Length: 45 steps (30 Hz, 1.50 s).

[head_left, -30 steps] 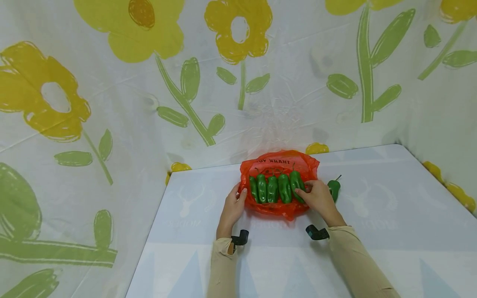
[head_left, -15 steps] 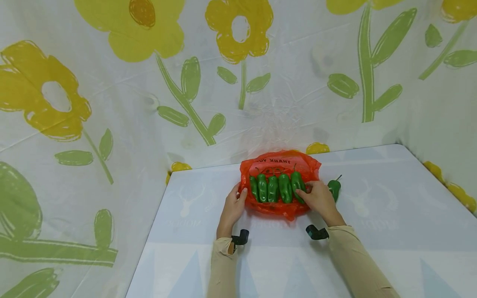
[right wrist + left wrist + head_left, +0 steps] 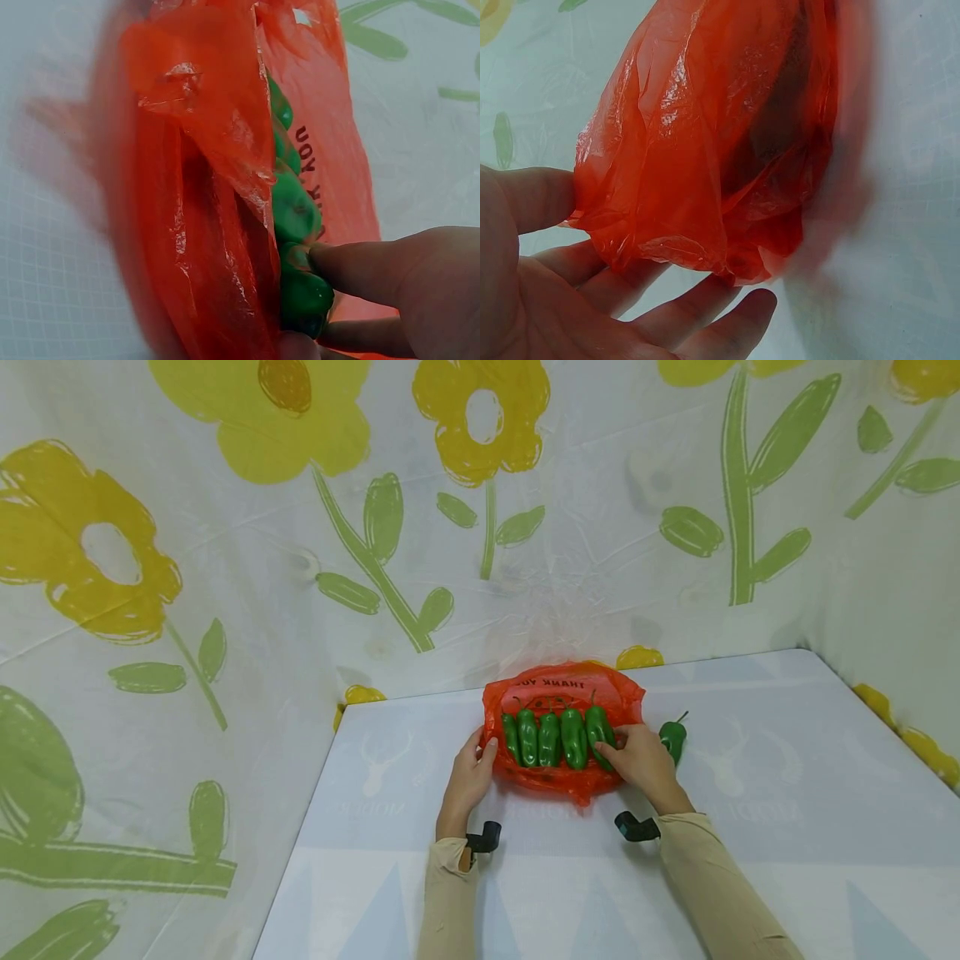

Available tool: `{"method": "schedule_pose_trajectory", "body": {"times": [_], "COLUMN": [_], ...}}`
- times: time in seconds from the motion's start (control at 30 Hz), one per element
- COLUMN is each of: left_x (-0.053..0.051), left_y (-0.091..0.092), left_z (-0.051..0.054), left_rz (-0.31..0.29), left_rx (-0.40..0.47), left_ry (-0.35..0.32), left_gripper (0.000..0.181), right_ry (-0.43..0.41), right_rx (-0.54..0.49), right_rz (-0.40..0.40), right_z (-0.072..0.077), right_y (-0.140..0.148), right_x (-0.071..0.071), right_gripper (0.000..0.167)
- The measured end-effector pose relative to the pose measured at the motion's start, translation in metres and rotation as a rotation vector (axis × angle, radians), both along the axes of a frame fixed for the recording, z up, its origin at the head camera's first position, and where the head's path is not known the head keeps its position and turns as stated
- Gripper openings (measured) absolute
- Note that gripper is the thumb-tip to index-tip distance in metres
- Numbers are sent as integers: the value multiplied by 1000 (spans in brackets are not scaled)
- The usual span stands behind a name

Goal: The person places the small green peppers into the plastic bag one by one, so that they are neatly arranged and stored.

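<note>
A red plastic bag (image 3: 551, 783) with printed lettering lies open on the table, several green peppers (image 3: 573, 737) side by side in its mouth. At the bag's left edge, my left hand (image 3: 467, 777) holds the thin plastic; thumb and fingers sit around a crumpled corner in the left wrist view. My right hand (image 3: 642, 762) pinches the rightmost green pepper (image 3: 599, 732) of the row. In the right wrist view its fingers press that pepper (image 3: 306, 296) beside the red plastic (image 3: 206, 142). The lower ends of the peppers are partly hidden by the bag.
Another green pepper (image 3: 674, 737) lies on the white table (image 3: 555, 893), just right of my right hand and partly behind it. A curtain with yellow flowers (image 3: 480, 418) rises behind the table's back edge. Black camera mounts (image 3: 487, 837) stick out at both wrists.
</note>
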<state>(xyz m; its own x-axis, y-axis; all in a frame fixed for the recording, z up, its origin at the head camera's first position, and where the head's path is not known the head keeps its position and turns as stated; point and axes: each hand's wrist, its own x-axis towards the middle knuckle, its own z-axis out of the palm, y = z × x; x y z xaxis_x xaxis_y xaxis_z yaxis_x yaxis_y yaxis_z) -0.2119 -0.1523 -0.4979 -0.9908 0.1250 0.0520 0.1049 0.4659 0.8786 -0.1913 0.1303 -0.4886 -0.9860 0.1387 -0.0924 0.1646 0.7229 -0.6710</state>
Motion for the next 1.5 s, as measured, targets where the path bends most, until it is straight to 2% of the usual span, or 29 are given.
{"method": "schedule_pose_trajectory", "body": {"times": [0.23,0.5,1.03,1.27,1.5], "left_x": [1,1,2,1,0], "left_y": [0,1,1,0,0], "left_z": [1,0,1,0,0], "left_rz": [5,8,18,19,14], "left_rx": [0,-6,-13,-10,-15], "left_ry": [-15,-22,-27,-31,-32], "left_gripper": [55,56,56,56,57], "right_ry": [-2,-8,2,-4,16], "right_rx": [-12,10,2,-3,-13], "right_rz": [7,20,17,12,18], "right_z": [-3,-2,-2,-2,1], "right_y": [1,1,1,0,2], "right_x": [-1,-1,-3,-4,0], "right_gripper": [48,56,48,38,39]}}
